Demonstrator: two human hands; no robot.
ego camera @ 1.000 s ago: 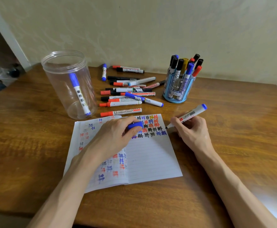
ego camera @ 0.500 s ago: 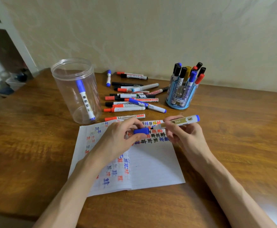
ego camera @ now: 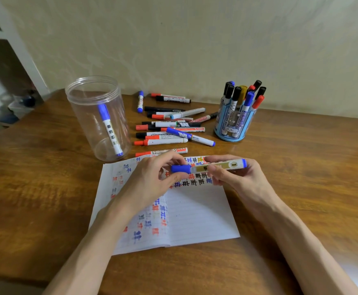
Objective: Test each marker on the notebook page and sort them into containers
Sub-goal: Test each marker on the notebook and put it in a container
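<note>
Cap (ego camera: 180, 168) sits in left grip (ego camera: 152, 179), marker (ego camera: 218, 167) in right grip (ego camera: 235, 177).

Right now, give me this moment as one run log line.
left hand: pinches blue cap | right hand: holds marker | cap: at marker tip | position: above notebook

We see a white marker (ego camera: 233, 164) held level above the open, mark-covered notebook (ego camera: 195, 213). The left hand (ego camera: 152, 179) pinches its blue cap (ego camera: 180, 168) and the right hand (ego camera: 242, 179) grips the barrel. One blue marker (ego camera: 111, 130) leans inside the clear jar (ego camera: 82, 107). Upright markers (ego camera: 246, 101) fill the blue holder (ego camera: 229, 128), and loose markers (ego camera: 169, 124) lie between them on the tabletop (ego camera: 301, 167).
</note>
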